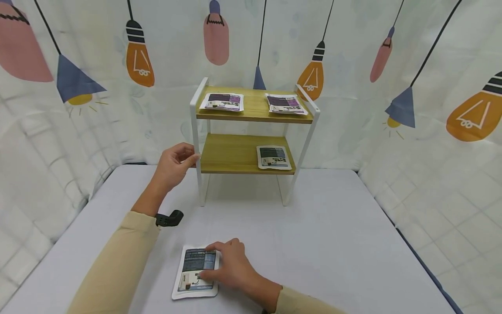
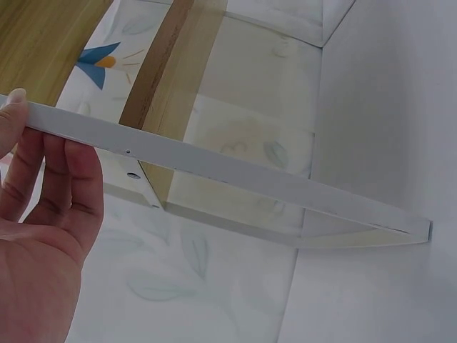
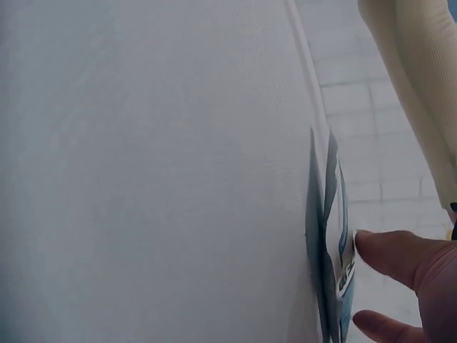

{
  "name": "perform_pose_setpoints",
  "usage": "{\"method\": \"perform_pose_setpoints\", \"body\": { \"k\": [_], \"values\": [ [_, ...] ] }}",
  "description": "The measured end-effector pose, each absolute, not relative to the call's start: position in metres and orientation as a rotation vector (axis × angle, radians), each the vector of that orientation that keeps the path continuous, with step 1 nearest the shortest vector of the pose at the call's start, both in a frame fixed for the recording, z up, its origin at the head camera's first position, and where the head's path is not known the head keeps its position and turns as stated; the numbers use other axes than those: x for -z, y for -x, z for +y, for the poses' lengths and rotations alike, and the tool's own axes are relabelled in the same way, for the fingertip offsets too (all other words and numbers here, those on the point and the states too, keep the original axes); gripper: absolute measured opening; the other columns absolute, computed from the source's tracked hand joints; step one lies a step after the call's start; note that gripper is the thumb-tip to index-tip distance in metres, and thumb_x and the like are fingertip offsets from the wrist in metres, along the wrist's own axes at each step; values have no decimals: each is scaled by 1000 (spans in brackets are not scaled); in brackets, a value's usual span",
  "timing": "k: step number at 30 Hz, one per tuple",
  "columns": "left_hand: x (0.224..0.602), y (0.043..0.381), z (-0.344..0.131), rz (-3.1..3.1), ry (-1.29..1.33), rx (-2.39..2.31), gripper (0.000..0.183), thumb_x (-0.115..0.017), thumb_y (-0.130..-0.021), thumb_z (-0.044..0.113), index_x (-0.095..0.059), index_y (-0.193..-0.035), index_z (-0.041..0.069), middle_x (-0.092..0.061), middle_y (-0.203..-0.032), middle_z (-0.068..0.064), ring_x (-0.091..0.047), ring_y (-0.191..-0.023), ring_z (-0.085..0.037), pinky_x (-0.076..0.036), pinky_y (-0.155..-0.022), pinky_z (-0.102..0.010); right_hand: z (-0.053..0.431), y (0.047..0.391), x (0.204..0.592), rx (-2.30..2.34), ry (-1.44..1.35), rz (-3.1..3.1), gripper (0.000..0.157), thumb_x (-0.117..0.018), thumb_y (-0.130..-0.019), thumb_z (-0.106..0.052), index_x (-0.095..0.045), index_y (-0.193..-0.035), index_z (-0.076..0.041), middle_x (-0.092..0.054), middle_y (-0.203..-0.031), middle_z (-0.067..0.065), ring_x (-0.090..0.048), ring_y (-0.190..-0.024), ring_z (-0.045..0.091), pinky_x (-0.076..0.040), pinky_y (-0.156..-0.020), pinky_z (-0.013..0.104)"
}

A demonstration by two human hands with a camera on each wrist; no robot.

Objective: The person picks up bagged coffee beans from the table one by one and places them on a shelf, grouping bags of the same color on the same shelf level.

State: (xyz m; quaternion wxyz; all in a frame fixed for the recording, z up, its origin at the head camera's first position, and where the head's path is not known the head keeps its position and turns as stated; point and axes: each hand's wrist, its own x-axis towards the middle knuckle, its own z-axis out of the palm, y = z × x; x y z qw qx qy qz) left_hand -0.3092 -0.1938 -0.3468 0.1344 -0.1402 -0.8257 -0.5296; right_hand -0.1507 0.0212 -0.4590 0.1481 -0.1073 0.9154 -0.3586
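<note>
A two-tier shelf rack (image 1: 227,152) with wooden boards and white side frames stands at the back. My left hand (image 1: 174,165) holds its left frame, the thumb on one side of the white bar (image 2: 214,166) and curled fingers on the other. Near the front of the table lies a flat white pouch (image 1: 192,274) with a dark blue and pale printed label. Over its right side is my right hand (image 1: 237,266), thumb and index finger spread apart. In the right wrist view the thumb (image 3: 389,254) is right at the pouch's printed face.
Two purple-labelled pouches lie on the upper board, one on the left (image 1: 223,102) and one on the right (image 1: 285,104). A dark-green-labelled pouch (image 1: 273,157) lies at the right of the lower board. White cloth covers the table (image 1: 333,240); a printed curtain (image 1: 353,87) surrounds it.
</note>
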Motion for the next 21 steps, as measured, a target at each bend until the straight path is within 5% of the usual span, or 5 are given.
{"method": "perform_pose_setpoints", "body": {
  "k": [14,21],
  "values": [
    [346,311,-194,-2363,435,1561,30,-64,-102,27,-66,-125,8,-69,-118,-13,-68,-101,-11,-57,-87,-16,20,150,456,996,358,2657,57,-91,-74,-45,-70,-126,-37,-49,-100,-3,-40,-94,11,-43,-71,23],
    [349,313,-195,-2322,476,1565,24,-66,-102,21,-65,-116,2,-68,-101,3,-69,-93,-7,-59,-81,-16,21,149,456,1031,384,2635,59,-92,-75,-39,-69,-129,-34,-50,-99,-3,-43,-89,9,-43,-71,22]
  ]
}}
